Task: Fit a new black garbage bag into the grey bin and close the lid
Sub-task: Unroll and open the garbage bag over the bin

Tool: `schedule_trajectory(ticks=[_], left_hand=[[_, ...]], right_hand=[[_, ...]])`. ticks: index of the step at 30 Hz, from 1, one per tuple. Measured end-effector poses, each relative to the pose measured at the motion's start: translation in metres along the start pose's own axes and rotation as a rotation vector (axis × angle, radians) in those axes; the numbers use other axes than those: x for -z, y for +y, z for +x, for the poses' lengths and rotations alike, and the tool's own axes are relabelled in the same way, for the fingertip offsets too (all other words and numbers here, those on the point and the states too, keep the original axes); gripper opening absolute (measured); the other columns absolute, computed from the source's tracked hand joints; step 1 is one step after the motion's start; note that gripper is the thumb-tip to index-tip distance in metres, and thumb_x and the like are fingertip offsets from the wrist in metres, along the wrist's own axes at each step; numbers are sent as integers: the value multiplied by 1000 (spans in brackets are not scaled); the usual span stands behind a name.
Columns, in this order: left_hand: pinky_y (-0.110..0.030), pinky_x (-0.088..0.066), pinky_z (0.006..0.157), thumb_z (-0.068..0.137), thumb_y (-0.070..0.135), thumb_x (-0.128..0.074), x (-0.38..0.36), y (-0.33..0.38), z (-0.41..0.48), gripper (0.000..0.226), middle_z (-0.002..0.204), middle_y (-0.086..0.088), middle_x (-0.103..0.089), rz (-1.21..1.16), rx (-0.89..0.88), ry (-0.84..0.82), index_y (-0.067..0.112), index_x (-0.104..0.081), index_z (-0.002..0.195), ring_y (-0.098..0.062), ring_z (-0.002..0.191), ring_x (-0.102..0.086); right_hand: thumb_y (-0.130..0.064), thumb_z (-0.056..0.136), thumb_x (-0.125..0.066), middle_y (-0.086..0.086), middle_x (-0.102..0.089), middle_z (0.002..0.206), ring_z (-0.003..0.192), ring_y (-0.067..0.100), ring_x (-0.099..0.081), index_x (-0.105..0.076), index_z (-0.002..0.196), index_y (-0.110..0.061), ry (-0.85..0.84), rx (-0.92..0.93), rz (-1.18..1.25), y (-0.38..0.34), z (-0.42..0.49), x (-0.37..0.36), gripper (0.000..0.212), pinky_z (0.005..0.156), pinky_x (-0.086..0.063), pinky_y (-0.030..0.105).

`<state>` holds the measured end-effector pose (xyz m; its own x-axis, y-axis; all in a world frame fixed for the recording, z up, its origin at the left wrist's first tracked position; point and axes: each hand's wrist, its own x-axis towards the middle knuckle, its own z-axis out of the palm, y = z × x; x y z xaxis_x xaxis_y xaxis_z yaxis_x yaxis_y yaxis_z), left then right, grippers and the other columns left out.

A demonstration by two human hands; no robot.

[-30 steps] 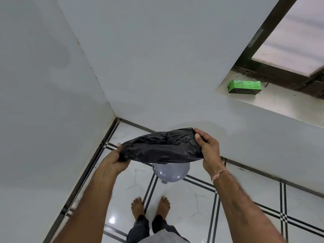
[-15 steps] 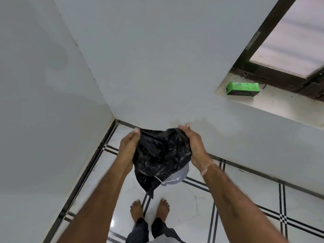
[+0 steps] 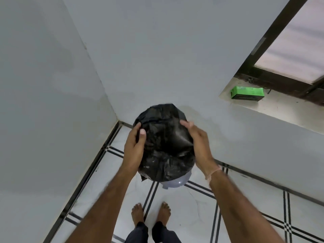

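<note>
A crumpled black garbage bag (image 3: 164,144) hangs opened out between my two hands, above the floor corner. My left hand (image 3: 134,148) grips its left edge, thumb on the inside of the plastic. My right hand (image 3: 199,146) holds the right edge with fingers curled over it. Below the bag only the near part of the grey bin (image 3: 175,182) shows, a rounded grey surface with a small tab; the rest is hidden by the bag. Whether the bin's lid is up or down cannot be told.
Two grey walls meet in a corner just behind the bin. The floor (image 3: 192,216) is white tile with black lines. My bare feet (image 3: 150,213) stand just in front of the bin. A green box (image 3: 247,92) lies on the window ledge at upper right.
The bag went from a flat stretched strip to a bunched shape, and now billows wider and rounder. My hands moved closer together, then slightly forward over the bin.
</note>
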<state>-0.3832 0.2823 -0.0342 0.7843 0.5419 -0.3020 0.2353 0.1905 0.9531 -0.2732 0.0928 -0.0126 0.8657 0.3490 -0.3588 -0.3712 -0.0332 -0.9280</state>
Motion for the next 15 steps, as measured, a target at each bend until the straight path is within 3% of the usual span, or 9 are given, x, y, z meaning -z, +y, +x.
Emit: schedule_trajectory(ticks=[2, 3, 5, 7, 9, 11, 14, 15], left_hand=[[-35, -49, 110, 101, 32, -63, 9, -9, -3, 50, 147, 6, -56, -1, 55, -12, 26, -51, 149, -12, 133, -55], [-36, -51, 107, 101, 21, -64, 17, -14, -4, 42, 140, 4, -61, -2, 54, 9, 22, -57, 143, -15, 129, -59], [-33, -59, 95, 101, 10, -62, 33, -16, -5, 21, 118, 1, -72, -22, 41, 29, 13, -70, 121, -22, 117, -67], [-27, -61, 81, 102, 10, -60, 44, -17, -8, 16, 105, -5, -77, -79, 84, 6, 7, -74, 110, -30, 109, -70], [-28, -60, 85, 101, 10, -61, 54, -21, -11, 22, 113, -9, -76, -124, 128, -28, 8, -73, 119, -31, 115, -69], [-28, -56, 93, 99, 8, -64, 61, -17, -16, 37, 130, -3, -69, -109, 139, -40, 15, -65, 136, -23, 124, -64], [-16, -51, 84, 97, 8, -67, 72, -18, -28, 66, 143, 10, -51, -13, 125, -108, 28, -43, 156, -11, 130, -50], [-15, -51, 84, 97, 8, -67, 75, -19, -34, 74, 145, 12, -46, 14, 123, -138, 31, -36, 159, -9, 131, -47]], right_hand=[[-48, 101, -62, 11, -81, 108, 99, 24, -78, -84, 94, -17, -6, -66, -5, 17, -7, 5, 39, 78, -61, 26], [-50, 100, -63, 13, -81, 108, 101, 28, -78, -83, 97, -12, 10, -93, -43, 22, -10, 6, 42, 80, -62, 29], [-49, 102, -61, 14, -80, 113, 108, 30, -76, -75, 113, -2, 10, -90, -64, 24, -15, 6, 50, 91, -61, 36], [-50, 103, -58, 17, -76, 123, 118, 30, -72, -67, 124, 2, 20, -52, -57, 23, -23, 2, 56, 103, -56, 40], [-57, 100, -60, 14, -70, 135, 130, 29, -65, -65, 132, -6, 10, -42, -49, 25, -31, -2, 61, 112, -50, 43], [-67, 92, -65, 1, -64, 146, 141, 23, -56, -63, 143, -21, -1, -66, -56, 31, -39, -10, 69, 118, -43, 40], [-69, 89, -67, -13, -43, 158, 149, 15, -41, -41, 160, -23, -22, -142, -146, 37, -61, -18, 88, 126, -32, 37], [-67, 91, -66, -9, -40, 163, 150, 15, -38, -34, 163, -22, -19, -158, -187, 38, -70, -20, 91, 126, -29, 37]])
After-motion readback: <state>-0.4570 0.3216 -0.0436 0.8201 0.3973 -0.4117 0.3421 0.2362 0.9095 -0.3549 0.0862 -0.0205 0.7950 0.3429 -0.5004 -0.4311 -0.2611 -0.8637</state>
